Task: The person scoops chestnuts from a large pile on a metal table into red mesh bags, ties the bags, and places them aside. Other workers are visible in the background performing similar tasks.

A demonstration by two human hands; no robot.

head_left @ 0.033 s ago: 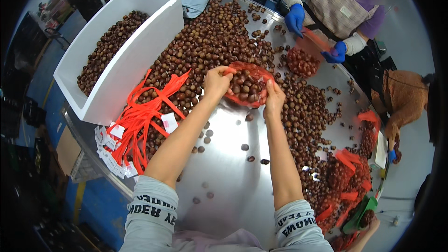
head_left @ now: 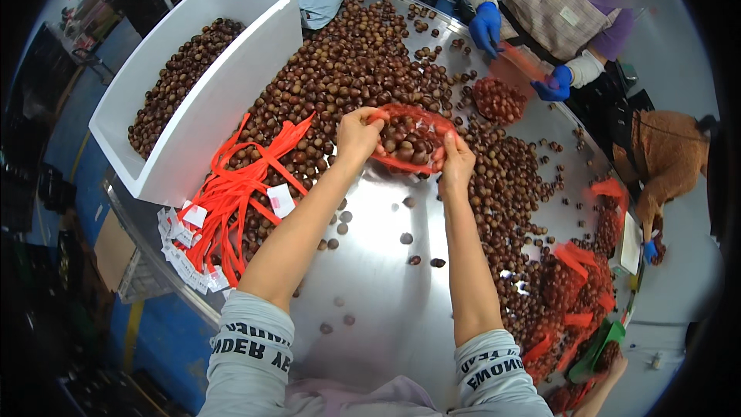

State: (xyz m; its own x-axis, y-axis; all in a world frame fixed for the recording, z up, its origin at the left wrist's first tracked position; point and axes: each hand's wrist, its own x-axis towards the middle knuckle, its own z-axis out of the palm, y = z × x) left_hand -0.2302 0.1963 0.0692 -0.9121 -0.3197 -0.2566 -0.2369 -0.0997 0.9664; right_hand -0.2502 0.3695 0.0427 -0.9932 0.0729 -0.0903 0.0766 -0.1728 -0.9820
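Note:
A red mesh bag (head_left: 421,116) partly filled with chestnuts (head_left: 407,141) is stretched between my two hands, its mouth spread wide. My left hand (head_left: 359,137) is closed on the bag's left edge, fingers pinching the red netting. On the opposite side, my right hand (head_left: 457,162) grips the right edge, thumb over the rim. The bag sits at the near edge of a big heap of loose chestnuts (head_left: 332,69) on a shiny metal table (head_left: 386,286). A bundle of red mesh strips (head_left: 255,162) with white tags (head_left: 185,259) lies left of my left forearm.
A white foam box (head_left: 216,77) holding chestnuts stands at the left. Across the table, a person's blue-gloved hands (head_left: 485,27) hold another red bag (head_left: 500,100). Filled red bags (head_left: 575,286) pile up at the right, near another person's hand (head_left: 615,371) with a green scoop (head_left: 598,351).
A loose chestnut just below the bag has shifted slightly toward me. At the lower right, the other person's hand and green scoop have moved up a little. My grip stays the same.

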